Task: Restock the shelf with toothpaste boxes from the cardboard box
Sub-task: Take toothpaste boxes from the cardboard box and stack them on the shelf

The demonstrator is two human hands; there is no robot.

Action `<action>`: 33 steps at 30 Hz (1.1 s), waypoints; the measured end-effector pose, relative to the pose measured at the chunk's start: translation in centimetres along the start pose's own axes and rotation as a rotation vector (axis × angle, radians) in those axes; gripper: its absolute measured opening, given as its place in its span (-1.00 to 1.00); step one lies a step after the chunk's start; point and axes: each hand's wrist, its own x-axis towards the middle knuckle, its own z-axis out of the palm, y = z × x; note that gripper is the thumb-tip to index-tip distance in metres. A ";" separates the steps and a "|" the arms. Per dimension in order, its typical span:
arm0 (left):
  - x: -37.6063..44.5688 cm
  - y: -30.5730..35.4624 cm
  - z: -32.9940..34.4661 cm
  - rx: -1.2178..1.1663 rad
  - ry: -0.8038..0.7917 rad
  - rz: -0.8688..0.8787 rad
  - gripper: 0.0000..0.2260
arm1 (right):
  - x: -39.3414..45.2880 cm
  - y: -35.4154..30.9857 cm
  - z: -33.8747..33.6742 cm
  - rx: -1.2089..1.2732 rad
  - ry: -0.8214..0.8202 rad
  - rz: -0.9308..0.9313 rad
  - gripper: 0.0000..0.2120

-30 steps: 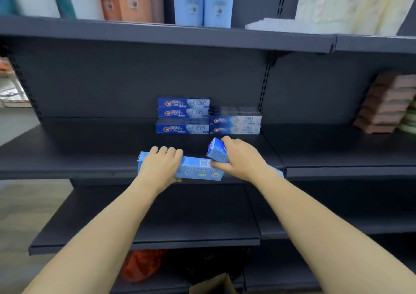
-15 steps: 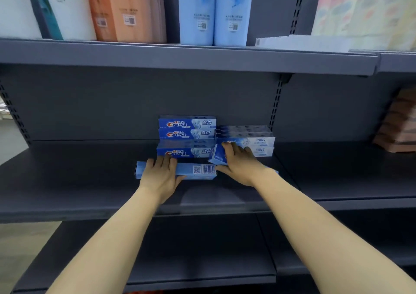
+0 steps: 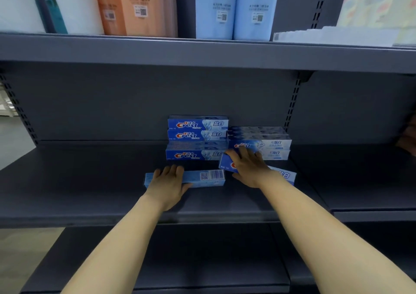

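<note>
My left hand (image 3: 169, 182) grips a blue toothpaste box (image 3: 208, 178) that lies barcode up on the dark grey shelf (image 3: 90, 181). My right hand (image 3: 248, 166) holds a second blue box (image 3: 226, 163) tilted, its left end raised in front of the stacked boxes. Behind them stand two stacks: a taller dark blue Crest stack (image 3: 197, 136) and a lighter blue stack (image 3: 262, 144) to its right. The cardboard box is out of view.
The upper shelf (image 3: 202, 53) overhangs close above, carrying tall white, orange and pale blue packs (image 3: 216, 8). A perforated upright (image 3: 292, 104) divides the bays. A lower shelf (image 3: 180, 260) lies under my forearms. Brown packs (image 3: 408, 140) sit at the far right edge.
Both hands have carried their boxes up and inward over the shelf, toward the stacks. The left box now lies flat on the shelf; the right box nears the lighter stack.
</note>
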 end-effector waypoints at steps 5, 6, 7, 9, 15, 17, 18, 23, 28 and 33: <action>-0.1 -0.7 -0.4 -0.079 0.010 0.056 -0.60 | 0.8 0.0 0.4 0.048 -0.072 0.028 -0.31; -0.2 -0.8 -0.5 -0.100 0.007 0.075 -0.61 | 0.9 0.0 0.6 0.033 -0.086 0.026 -0.31; -0.3 -0.9 -0.7 -0.112 0.002 0.088 -0.62 | 0.9 0.0 0.8 0.012 -0.093 0.024 -0.30; -0.4 -1.0 -0.9 -0.139 0.023 0.109 -0.63 | 1.0 0.0 1.1 0.002 -0.107 0.022 -0.30; -0.9 -1.1 -1.4 -0.187 0.044 0.118 -0.71 | 1.0 0.2 2.0 0.046 -0.178 0.005 -0.41; -1.0 -1.0 -1.4 -0.193 0.023 0.118 -0.71 | 1.0 0.3 1.9 0.056 -0.201 0.010 -0.38; -1.1 -1.0 -1.4 -0.200 0.019 0.122 -0.70 | 1.0 0.3 1.8 0.064 -0.215 0.014 -0.35; -1.2 -0.9 -1.7 -0.183 -0.035 0.184 -0.60 | 1.0 0.3 0.4 0.120 -0.205 -0.027 -0.24; -1.3 -0.4 -2.0 -0.135 -0.075 0.156 -0.40 | 0.5 -0.5 -1.7 0.112 -0.052 -0.139 -0.51; -1.2 -0.4 -2.2 -0.097 -0.099 0.117 -0.49 | -0.1 -2.1 -2.0 0.025 -0.012 -0.218 -0.59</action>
